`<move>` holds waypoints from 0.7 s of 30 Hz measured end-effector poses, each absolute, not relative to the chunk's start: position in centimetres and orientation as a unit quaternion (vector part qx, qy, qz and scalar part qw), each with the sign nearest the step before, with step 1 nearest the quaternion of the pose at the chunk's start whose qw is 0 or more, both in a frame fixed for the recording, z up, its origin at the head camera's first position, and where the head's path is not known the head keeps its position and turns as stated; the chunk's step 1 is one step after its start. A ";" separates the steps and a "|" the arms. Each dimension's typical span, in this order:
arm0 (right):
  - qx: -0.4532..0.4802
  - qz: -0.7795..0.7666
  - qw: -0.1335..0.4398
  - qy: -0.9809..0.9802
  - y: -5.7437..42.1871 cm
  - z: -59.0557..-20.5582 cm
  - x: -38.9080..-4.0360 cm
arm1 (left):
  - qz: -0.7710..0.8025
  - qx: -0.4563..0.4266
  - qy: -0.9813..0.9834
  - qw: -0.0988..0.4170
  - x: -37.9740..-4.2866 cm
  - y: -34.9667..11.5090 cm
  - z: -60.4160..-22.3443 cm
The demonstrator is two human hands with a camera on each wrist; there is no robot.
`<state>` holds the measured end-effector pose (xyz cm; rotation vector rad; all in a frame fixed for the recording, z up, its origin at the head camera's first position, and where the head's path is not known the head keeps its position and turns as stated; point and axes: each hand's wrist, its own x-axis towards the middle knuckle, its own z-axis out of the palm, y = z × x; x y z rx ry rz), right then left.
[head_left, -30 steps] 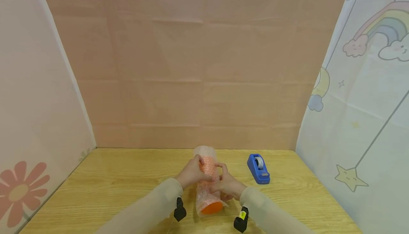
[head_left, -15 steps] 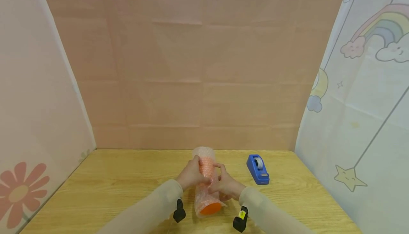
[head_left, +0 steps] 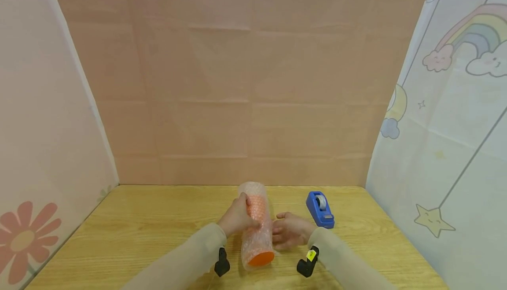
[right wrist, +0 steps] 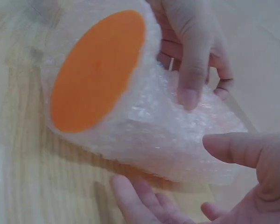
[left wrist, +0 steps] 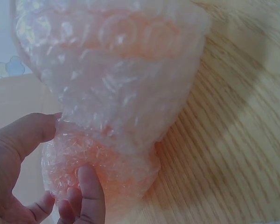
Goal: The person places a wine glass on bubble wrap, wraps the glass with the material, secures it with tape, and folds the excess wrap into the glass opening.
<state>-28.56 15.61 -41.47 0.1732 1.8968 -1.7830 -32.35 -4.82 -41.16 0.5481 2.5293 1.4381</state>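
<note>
On the wooden table lies an orange object wrapped in bubble wrap [head_left: 257,239], narrower in the middle than at its ends. Its flat, round orange end [right wrist: 98,72] faces the near side; the wrap hides the rest of its shape. My left hand [head_left: 236,216] grips the wrapped object round its middle from the left, thumb on top, as the left wrist view also shows at its narrow part. Just to the right of it, my right hand [head_left: 293,232] has its fingers spread and holds nothing. In the right wrist view, thumb and fingers flank the side of the wrap.
A blue tape dispenser [head_left: 320,209] with a roll of clear tape stands to the right, beyond my right hand. Behind the wooden table [head_left: 166,219] hangs a plain pinkish-brown cloth [head_left: 249,83], and patterned cloths hang at both sides.
My right hand has let go of the bubble wrap and moved a little to the right. The wrap's edge that stuck out at the near right now lies against the object. My left hand stays put.
</note>
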 end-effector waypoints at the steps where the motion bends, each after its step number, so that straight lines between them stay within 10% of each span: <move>1: 0.063 -0.666 0.273 0.691 15.5 -41.7 -28.6 | 0.483 0.184 0.851 0.090 -32.3 -4.8 -41.1; 21: 0.052 -0.708 0.251 0.658 13.9 -42.0 -28.1 | 0.456 0.132 0.876 0.084 -31.8 -4.8 -40.6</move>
